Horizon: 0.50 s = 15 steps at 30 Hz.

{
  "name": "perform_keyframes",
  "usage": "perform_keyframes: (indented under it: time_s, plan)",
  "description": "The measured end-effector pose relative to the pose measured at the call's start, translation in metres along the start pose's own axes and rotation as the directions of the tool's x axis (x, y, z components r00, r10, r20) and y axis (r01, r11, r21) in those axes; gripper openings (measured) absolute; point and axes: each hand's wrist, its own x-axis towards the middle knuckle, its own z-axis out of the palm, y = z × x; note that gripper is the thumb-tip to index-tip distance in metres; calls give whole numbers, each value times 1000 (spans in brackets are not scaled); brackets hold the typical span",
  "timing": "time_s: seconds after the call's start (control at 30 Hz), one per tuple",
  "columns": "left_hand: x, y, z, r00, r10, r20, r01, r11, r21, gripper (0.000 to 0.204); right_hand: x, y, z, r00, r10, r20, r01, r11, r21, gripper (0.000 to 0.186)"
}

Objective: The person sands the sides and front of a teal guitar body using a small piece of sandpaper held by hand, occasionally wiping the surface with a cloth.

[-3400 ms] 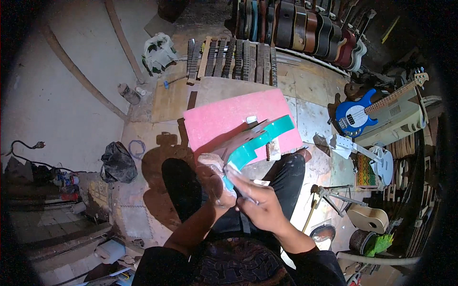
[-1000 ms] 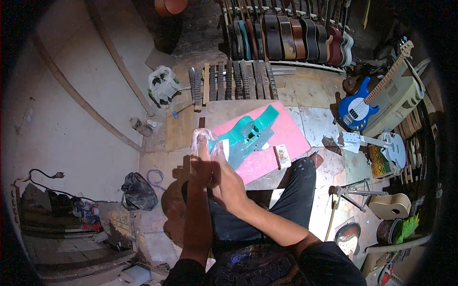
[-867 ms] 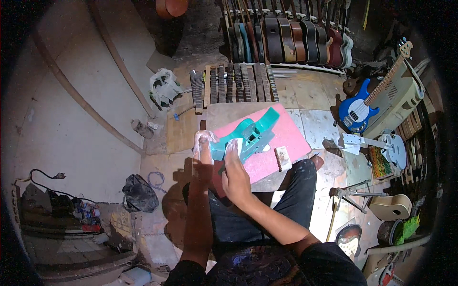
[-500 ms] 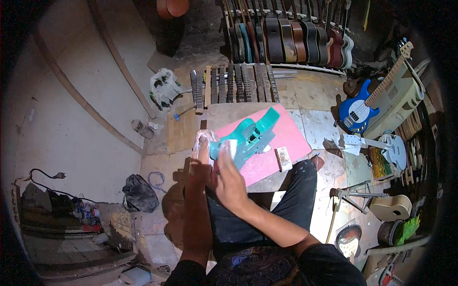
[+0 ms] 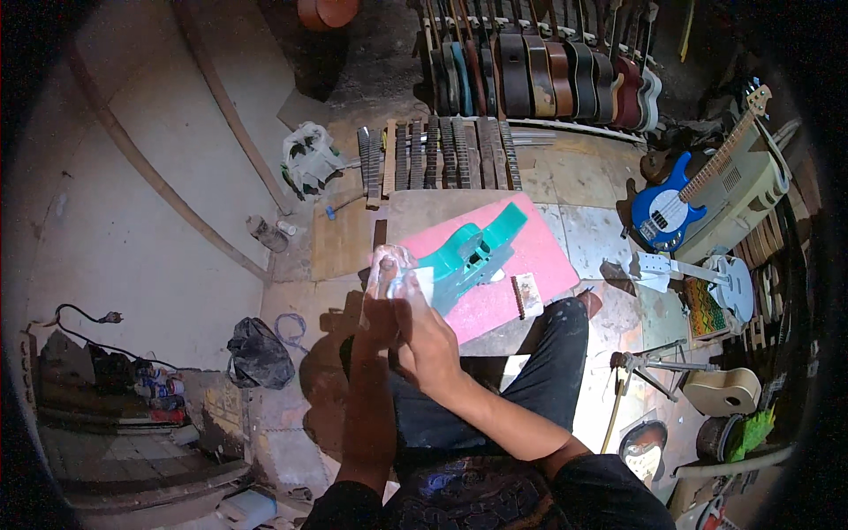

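A teal electric guitar body point(image 5: 459, 254) with cut-out cavities lies tilted on a pink foam sheet point(image 5: 541, 240). My left hand point(image 5: 389, 276), whitened with dust or paste, grips the body's near-left end; its fingers are partly covered. My right hand point(image 5: 426, 334) is closed on a small white folded sheet or pad point(image 5: 426, 281), whose exact kind I cannot make out. It crosses over that same end, right against my left hand. Beside the body, on the foam, rests a small pale block with a dark ridged edge point(image 5: 526, 296).
Several guitar necks point(image 5: 450, 155) lie in a row beyond the board. Behind them stands a rack of guitars point(image 5: 556, 75). To the right are a blue bass point(image 5: 664, 212), a white guitar point(image 5: 729, 287) and a metal stand point(image 5: 658, 367). A black bag point(image 5: 261, 353) sits at left.
My right hand and the white pad have slid toward the body's near-left end, over my left hand. The whole view has shifted slightly.
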Motion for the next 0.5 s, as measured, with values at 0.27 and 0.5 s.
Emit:
perform_keyframes:
  time_s: [0.27, 0.5]
  plan:
    - [-4, 23, 18, 931, -268, -246, 299, 949, 100, 41, 8, -5, 1, 991, 127, -45, -118, 979, 168, 80]
    - [12, 1, 4, 990, 139, 10, -139, 980, 141, 35, -1, 59, 5, 981, 155, -119, -167, 981, -101, 77]
